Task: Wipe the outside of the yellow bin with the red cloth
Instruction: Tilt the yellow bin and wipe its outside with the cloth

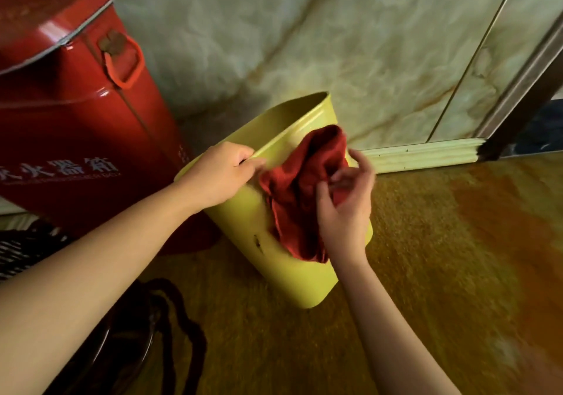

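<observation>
Yellow bin (292,275) stands tilted on the floor (426,257), near the wall. Right hand (345,205) pinches the red cloth (298,193) against its outer side. Left hand (221,175) grips the rim. Far left: red metal box (76,114).

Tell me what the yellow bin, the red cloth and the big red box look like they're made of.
Yellow bin: probably plastic, smooth with a dull sheen and a moulded rim. Red cloth: soft fabric, bunched in loose folds. Big red box: likely painted metal, glossy highlights and a silvery lid edge.
</observation>
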The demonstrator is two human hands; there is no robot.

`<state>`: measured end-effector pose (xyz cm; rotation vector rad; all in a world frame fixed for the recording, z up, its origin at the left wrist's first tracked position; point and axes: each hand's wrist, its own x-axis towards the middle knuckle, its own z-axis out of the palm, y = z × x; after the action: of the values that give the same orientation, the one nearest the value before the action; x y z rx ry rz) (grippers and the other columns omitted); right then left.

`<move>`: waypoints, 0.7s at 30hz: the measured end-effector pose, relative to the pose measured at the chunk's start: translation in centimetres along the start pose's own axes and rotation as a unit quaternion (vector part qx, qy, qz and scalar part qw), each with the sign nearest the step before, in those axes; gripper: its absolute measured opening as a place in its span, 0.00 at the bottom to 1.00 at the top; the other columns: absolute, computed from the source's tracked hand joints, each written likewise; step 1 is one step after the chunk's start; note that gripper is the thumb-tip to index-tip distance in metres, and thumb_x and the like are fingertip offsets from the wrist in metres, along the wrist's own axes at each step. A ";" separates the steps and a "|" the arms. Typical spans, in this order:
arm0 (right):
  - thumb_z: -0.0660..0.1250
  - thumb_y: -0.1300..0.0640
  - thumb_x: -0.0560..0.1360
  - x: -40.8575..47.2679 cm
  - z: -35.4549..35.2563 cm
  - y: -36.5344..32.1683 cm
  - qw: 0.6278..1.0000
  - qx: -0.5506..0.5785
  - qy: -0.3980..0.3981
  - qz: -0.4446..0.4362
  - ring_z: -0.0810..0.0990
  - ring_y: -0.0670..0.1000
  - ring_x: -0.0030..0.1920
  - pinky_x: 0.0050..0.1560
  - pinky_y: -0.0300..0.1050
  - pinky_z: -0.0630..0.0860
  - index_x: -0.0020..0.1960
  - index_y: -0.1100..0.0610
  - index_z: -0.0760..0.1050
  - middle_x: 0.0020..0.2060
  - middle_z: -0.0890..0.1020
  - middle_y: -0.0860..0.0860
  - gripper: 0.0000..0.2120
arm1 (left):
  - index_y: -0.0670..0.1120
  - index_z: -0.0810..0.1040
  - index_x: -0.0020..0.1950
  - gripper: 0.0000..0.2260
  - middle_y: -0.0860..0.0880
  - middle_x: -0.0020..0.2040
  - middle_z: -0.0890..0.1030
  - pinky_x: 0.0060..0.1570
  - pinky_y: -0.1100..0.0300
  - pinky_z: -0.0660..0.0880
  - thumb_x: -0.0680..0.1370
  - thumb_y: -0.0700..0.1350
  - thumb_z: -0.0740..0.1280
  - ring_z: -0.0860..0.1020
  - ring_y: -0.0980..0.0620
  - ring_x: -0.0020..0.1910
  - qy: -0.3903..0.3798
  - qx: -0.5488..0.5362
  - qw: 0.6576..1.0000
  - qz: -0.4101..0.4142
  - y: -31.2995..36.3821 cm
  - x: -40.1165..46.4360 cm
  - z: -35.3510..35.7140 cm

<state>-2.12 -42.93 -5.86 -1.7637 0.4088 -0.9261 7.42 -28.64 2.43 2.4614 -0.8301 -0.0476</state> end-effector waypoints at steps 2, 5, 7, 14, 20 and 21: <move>0.64 0.43 0.70 0.3 1.3 0.8 0.988 -0.137 -0.045 -0.053 0.64 0.56 0.67 0.71 0.60 0.54 0.71 0.40 0.57 0.65 0.69 0.55 0.32 | 0.44 0.62 0.28 0.18 0.50 0.25 0.59 0.23 0.60 0.54 0.75 0.47 0.63 0.58 0.54 0.25 -0.012 -0.010 1.000 -0.006 0.1 0.2 0.1; 0.53 0.37 0.74 -0.7 3.4 2.4 0.972 -0.174 -0.133 -0.085 0.39 0.51 0.76 0.71 0.64 0.36 0.72 0.35 0.46 0.77 0.46 0.47 0.29 | 0.42 0.66 0.30 0.15 0.47 0.26 0.66 0.25 0.62 0.60 0.75 0.46 0.63 0.63 0.58 0.26 -0.082 -0.031 0.996 -0.005 -0.2 0.2 -0.7; 0.52 0.39 0.74 -0.9 4.2 3.4 0.988 -0.116 -0.090 -0.049 0.40 0.49 0.76 0.72 0.62 0.37 0.73 0.38 0.44 0.76 0.44 0.47 0.30 | 0.40 0.73 0.39 0.07 0.40 0.35 0.77 0.37 0.55 0.71 0.72 0.42 0.66 0.73 0.52 0.35 -0.145 -0.032 0.989 -0.016 -0.8 0.2 -1.7; 0.53 0.51 0.68 -0.3 5.0 2.9 0.915 -0.079 0.212 0.335 0.68 0.63 0.61 0.63 0.59 0.60 0.55 0.61 0.71 0.54 0.75 0.60 0.21 | 0.46 0.72 0.62 0.28 0.45 0.59 0.79 0.52 0.71 0.64 0.64 0.42 0.74 0.75 0.55 0.54 0.020 0.086 0.995 0.036 -1.2 -2.0 -1.7; 0.48 0.44 0.71 -6.5 2.5 4.9 0.983 -0.093 -0.051 0.147 0.47 0.48 0.76 0.72 0.54 0.41 0.74 0.44 0.52 0.76 0.54 0.45 0.31 | 0.58 0.74 0.60 0.25 0.58 0.54 0.82 0.54 0.68 0.72 0.65 0.43 0.73 0.79 0.56 0.53 -0.029 0.082 0.996 0.012 -1.2 -2.0 -3.2; 0.48 0.40 0.70 -7.6 2.3 5.5 0.979 -0.140 -0.100 0.112 0.39 0.44 0.76 0.71 0.58 0.36 0.73 0.38 0.44 0.76 0.46 0.41 0.32 | 0.65 0.73 0.57 0.26 0.67 0.48 0.80 0.50 0.76 0.69 0.66 0.41 0.72 0.78 0.63 0.50 -0.078 0.051 0.996 0.014 -1.4 -1.9 -4.0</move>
<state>-4.44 -38.61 -14.18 -1.9950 0.6162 -0.5457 7.48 -24.74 4.87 2.5669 -0.9553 -0.1929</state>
